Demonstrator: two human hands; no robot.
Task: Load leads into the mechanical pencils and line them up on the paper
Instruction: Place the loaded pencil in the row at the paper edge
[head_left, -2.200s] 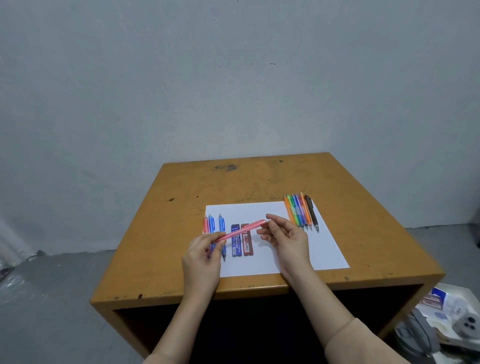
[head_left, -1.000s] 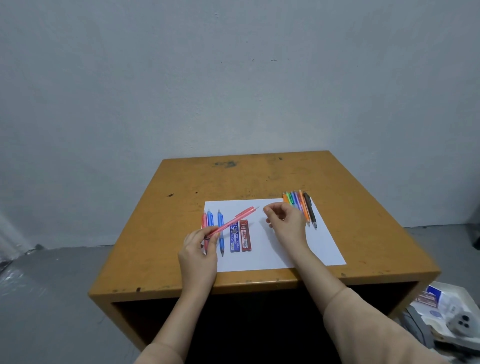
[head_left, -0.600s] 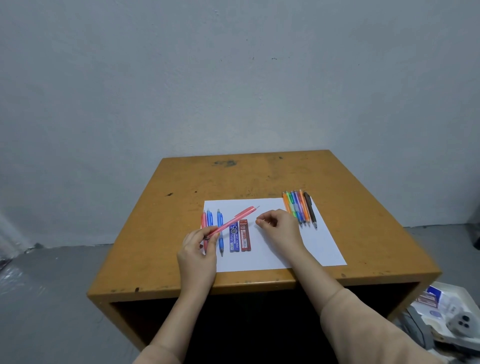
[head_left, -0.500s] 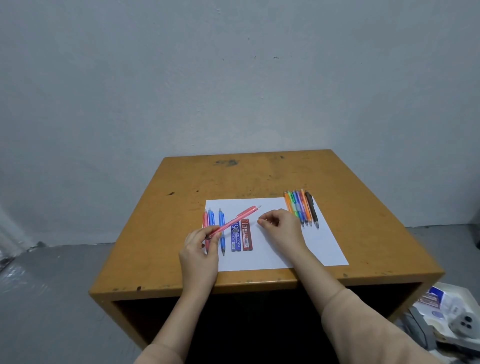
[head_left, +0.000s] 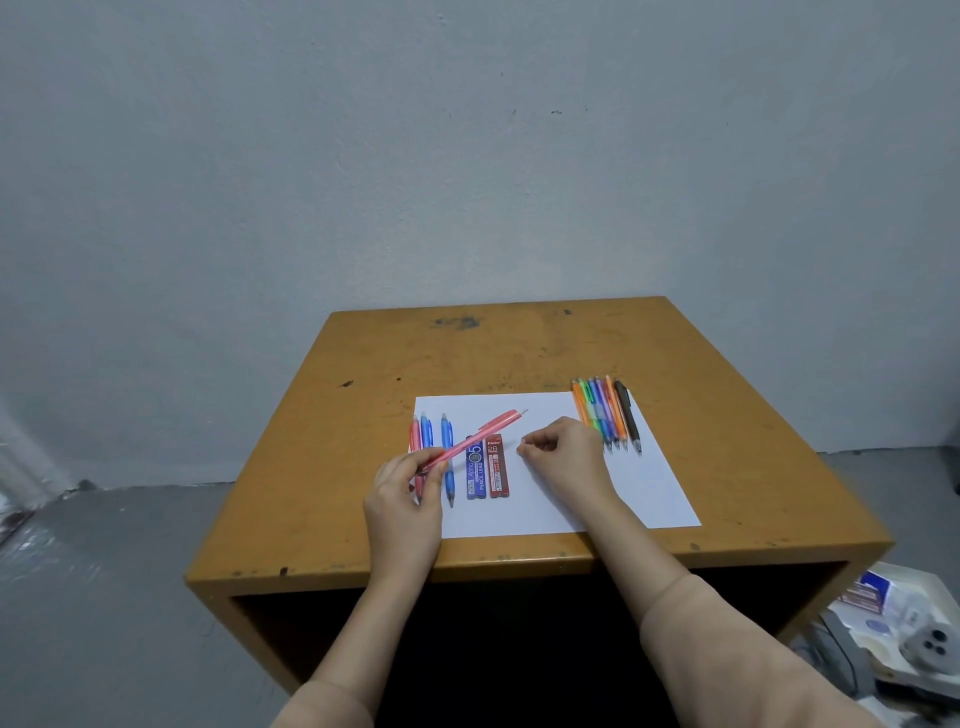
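Steadiness looks like the main need in this step, which I judge to be loading the pink pencil. A lead is thin and snaps easily, so it should go straight into the open end of the barrel without bending. The pencil is best tilted so the lead slides down on its own. The cap should go back on before the pencil is laid beside the row of three pencils, parallel to them and with the tips level. That row lies at the paper's left edge, on the side toward the bench's left edge. The left hand is clamped on the pink pencil near its lower end, with fingers and thumb curled round the barrel. It holds the pencil slantwise above the row and above the blue lead case and red lead case, which lie side by side on the paper. The pencil's free end points toward the bench's far right corner. The right hand rests low on the middle of the paper, just apart from that free end. Its fingertips are pinched together; whether a lead or a cap sits between them is too small to tell. A bunch of pencils, probably not yet loaded, lies at the paper's far right corner, just beyond the right hand.
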